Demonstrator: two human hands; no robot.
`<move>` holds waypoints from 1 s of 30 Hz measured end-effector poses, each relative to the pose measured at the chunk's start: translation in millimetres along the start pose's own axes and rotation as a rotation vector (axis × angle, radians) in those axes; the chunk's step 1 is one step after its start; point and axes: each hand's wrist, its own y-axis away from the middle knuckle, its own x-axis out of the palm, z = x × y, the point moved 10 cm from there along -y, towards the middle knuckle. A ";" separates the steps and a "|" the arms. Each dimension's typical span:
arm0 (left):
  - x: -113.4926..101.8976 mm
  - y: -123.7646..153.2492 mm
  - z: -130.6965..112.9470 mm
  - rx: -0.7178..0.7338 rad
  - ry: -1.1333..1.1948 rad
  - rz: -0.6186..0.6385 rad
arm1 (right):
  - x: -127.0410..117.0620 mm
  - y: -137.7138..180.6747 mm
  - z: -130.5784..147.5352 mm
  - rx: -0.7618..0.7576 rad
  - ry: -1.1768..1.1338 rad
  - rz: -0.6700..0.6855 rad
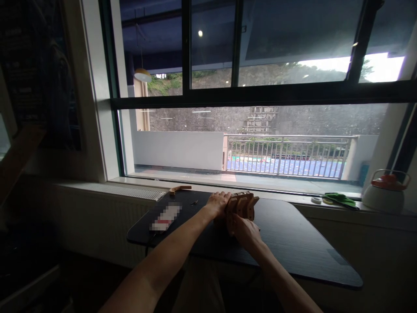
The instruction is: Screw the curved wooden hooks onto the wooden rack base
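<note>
A brown wooden object with several slanted, upright slats [243,206] stands on the dark table [293,230]; its exact kind I cannot make out. My left hand [219,204] is closed over its left upper edge. Against the near side of the same object is my right hand [246,230], with bent fingers gripping its lower part. Both hands hide much of the object's left and front faces.
At the table's far left corner lies an angled wooden piece [179,189]. Nearby are small dark bits [194,202] and a blurred-out flat item [166,217]. The windowsill bears a kettle [384,195], a green cloth [340,198] and a white ring [316,200].
</note>
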 end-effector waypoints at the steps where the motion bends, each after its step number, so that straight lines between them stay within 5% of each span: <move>1: 0.4 0.1 0.3 -0.003 0.002 0.002 | 1.8 -3.4 -4.3 0.003 -0.069 -0.017; 9: 0.1 0.1 0.6 -0.012 0.013 0.000 | 31.3 -26.6 -28.1 -0.035 -0.690 0.004; 14: -1.6 1.2 -0.1 -0.012 0.014 -0.001 | 11.5 -10.4 -20.8 0.005 -0.258 -0.074; 20: -2.1 2.4 -1.7 -0.004 0.016 0.013 | 3.7 5.6 3.7 -0.033 0.159 -0.016; 25: -0.9 1.9 -1.7 -0.008 0.015 0.025 | 1.9 2.7 6.4 -0.019 0.061 0.040; 30: 0.8 1.1 -0.4 -0.014 0.009 0.027 | 7.0 -12.1 -10.1 0.009 -0.341 -0.002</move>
